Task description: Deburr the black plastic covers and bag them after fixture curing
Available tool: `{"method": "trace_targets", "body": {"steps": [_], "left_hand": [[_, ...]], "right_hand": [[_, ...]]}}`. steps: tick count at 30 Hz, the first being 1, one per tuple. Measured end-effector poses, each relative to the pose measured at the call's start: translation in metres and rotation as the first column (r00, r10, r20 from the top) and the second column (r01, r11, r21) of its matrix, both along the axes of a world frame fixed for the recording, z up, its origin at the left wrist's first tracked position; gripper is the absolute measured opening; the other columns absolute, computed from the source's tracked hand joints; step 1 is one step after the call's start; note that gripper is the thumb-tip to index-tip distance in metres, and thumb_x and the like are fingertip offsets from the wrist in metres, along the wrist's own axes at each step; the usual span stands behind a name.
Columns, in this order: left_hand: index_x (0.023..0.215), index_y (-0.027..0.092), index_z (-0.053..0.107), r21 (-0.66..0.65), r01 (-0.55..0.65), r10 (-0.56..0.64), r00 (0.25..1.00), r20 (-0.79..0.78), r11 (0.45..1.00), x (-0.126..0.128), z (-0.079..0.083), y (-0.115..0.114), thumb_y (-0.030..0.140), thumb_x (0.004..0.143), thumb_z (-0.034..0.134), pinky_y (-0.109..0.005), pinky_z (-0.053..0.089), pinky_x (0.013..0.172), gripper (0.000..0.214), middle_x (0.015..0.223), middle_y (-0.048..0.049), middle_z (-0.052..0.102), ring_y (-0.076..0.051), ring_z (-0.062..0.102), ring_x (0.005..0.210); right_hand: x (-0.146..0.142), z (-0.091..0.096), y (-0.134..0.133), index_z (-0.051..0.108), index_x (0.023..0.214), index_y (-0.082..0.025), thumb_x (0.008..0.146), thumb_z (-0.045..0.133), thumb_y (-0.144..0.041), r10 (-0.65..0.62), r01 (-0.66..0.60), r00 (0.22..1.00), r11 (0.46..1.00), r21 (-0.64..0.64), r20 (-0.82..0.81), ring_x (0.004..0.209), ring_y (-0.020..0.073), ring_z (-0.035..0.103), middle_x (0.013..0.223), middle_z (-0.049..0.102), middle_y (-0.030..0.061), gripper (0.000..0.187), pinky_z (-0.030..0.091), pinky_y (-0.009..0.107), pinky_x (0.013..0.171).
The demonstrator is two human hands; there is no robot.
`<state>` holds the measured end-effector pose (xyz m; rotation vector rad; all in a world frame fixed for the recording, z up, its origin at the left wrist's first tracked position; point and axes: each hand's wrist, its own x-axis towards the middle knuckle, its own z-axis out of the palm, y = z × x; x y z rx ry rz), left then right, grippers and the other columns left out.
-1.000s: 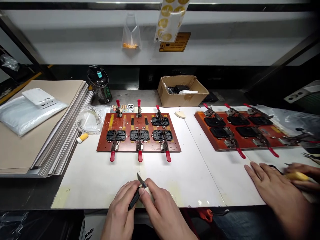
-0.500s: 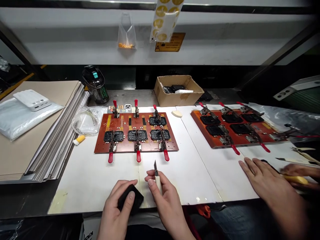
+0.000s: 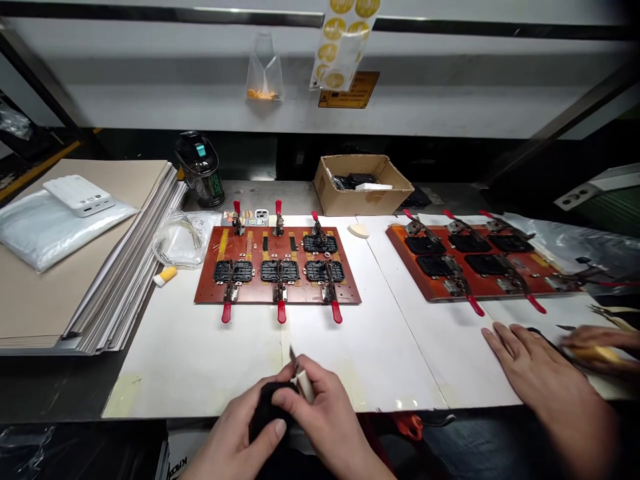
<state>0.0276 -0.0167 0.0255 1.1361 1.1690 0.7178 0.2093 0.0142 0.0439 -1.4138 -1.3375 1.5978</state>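
Low at the front edge of the table, my left hand (image 3: 245,420) is closed around a black part (image 3: 267,407), a dark flat-looking piece mostly covered by my fingers. My right hand (image 3: 323,407) grips a craft knife (image 3: 304,385) by its pale handle, the pointed blade showing above my fingers. The knife is right beside the part, and my right thumb rests on the part. Whether the blade touches it I cannot tell. Beyond my hands lies a reddish-brown fixture board (image 3: 300,293) with red-handled toggle clamps over several black plastic pieces (image 3: 280,270).
At right, a co-worker's hands (image 3: 540,367) work with a yellow-handled tool beside a second clamp board (image 3: 430,290). A cardboard box (image 3: 345,200), a black bottle (image 3: 203,177) and a stack of cardboard sheets (image 3: 145,220) stand around. A yellow-and-white piece (image 3: 165,276) lies left.
My hands have come together: the right hand has brought the knife left and down to the black part, its thumb now against it. The view has shifted slightly.
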Motion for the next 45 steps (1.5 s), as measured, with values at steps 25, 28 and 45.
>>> {"method": "trace_targets", "body": {"steps": [25, 28, 45], "left_hand": [[0.126, 0.029, 0.07, 0.076, -0.108, 0.116, 0.986, -0.117, 0.991, 0.016, -0.004, 0.001, 0.028, 0.095, 0.052, -0.029, 0.052, 0.103, 0.035, 0.129, -0.0032, 0.073, -0.021, 0.067, 0.12], [0.126, 0.03, 0.069, 0.061, -0.139, 0.144, 0.986, -0.089, 0.988, 0.017, -0.007, -0.001, 0.027, 0.095, 0.053, -0.028, 0.051, 0.105, 0.035, 0.132, -0.0019, 0.072, -0.02, 0.066, 0.121], [0.137, 0.042, 0.058, 0.473, 0.008, 0.16, 0.936, -0.314, 0.881, 0.011, -0.021, -0.004, 0.002, 0.09, 0.044, -0.036, 0.038, 0.123, 0.063, 0.137, 0.0102, 0.068, -0.013, 0.059, 0.133]], "right_hand": [[0.267, 0.023, 0.036, 0.073, 0.072, -0.03, 0.101, 0.015, -0.049, -0.572, 0.066, 0.573, 0.747, 0.662, 0.587, 0.099, 0.0292, 0.072, 0.087, 0.075, 0.0035, 0.068, 0.045, 0.048, 0.07], [0.22, 0.01, 0.014, 0.075, 0.089, -0.02, 0.102, 0.001, -0.041, -0.513, 0.036, 0.601, 0.783, 0.62, 0.613, 0.1, 0.0298, 0.069, 0.092, 0.072, 0.0058, 0.078, 0.048, 0.048, 0.071], [0.005, -0.015, -0.016, 0.059, 0.078, -0.017, 0.098, 0.045, -0.07, -0.048, 0.024, 0.987, 0.988, -0.152, -0.152, 0.047, 0.006, 0.034, 0.059, 0.052, -0.0024, 0.058, 0.024, 0.021, 0.047]]}}
